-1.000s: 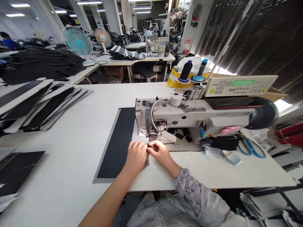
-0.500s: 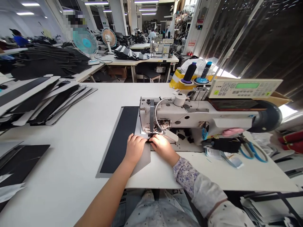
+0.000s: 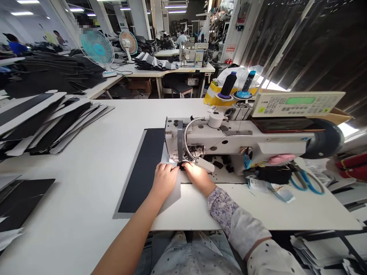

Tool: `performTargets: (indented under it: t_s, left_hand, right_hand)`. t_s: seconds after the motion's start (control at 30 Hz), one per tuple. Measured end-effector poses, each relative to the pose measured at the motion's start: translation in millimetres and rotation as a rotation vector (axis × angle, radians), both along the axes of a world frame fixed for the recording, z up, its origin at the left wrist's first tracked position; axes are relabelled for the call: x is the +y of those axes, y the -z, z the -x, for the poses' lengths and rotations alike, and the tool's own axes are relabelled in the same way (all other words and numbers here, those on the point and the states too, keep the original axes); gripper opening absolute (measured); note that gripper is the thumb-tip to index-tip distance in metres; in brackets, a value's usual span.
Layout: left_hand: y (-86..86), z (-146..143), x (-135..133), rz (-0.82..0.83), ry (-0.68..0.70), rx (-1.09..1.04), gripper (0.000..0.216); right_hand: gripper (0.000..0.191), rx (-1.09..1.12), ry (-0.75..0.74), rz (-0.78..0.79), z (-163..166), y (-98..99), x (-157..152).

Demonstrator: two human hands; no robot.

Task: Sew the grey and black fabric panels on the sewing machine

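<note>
Fingers (image 3: 168, 168) together, the left hand (image 3: 164, 178) pressed flat on the black panel (image 3: 142, 173); the right hand (image 3: 198, 176) pinched a small black piece (image 3: 181, 165) at the presser foot (image 3: 183, 160) of the sewing machine (image 3: 232, 139). Probably the edges needed exact aligning.

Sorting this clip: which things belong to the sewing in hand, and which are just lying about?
In hand: left hand, right hand, black panel, small black piece at the needle, sewing machine.
Lying about: blue scissors, thread cones, stacked panels, desk fans.
</note>
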State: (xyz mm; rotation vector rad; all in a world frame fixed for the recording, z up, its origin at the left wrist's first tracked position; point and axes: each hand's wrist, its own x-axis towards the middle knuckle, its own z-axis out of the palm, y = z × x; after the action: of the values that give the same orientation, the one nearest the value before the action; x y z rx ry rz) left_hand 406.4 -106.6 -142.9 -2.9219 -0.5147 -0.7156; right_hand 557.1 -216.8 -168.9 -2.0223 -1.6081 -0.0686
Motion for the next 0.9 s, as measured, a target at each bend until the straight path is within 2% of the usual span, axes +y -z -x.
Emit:
performTargets:
  t_s: [0.13, 0.27, 0.37, 0.6, 0.9]
  left_hand:
    - [-1.7, -1, 1, 0.024, 0.004, 0.017, 0.027]
    - [-8.4, -2, 3, 0.069, 0.011, 0.076, 0.024]
    - [-11.8, 3, 1, 0.111, 0.0, 0.116, 0.025]
    - [-10.3, 27, -4, 0.162, 0.015, 0.089, 0.02]
    - [-1.3, 10, 21, 0.189, 0.033, 0.046, 0.022]
  right_hand:
    - [0.024, 0.008, 0.026, -0.049, 13, -11.2, -6]
    - [0.011, 0.068, -0.103, -0.044, 39, -19.6, -27]
    - [0.013, 0.07, -0.121, -0.009, 51, -20.2, -37]
    - [0.019, 0.003, -0.072, 0.006, 45, -19.1, -30]
    - [0.023, -0.032, -0.015, 0.051, 33, -15.9, -9]
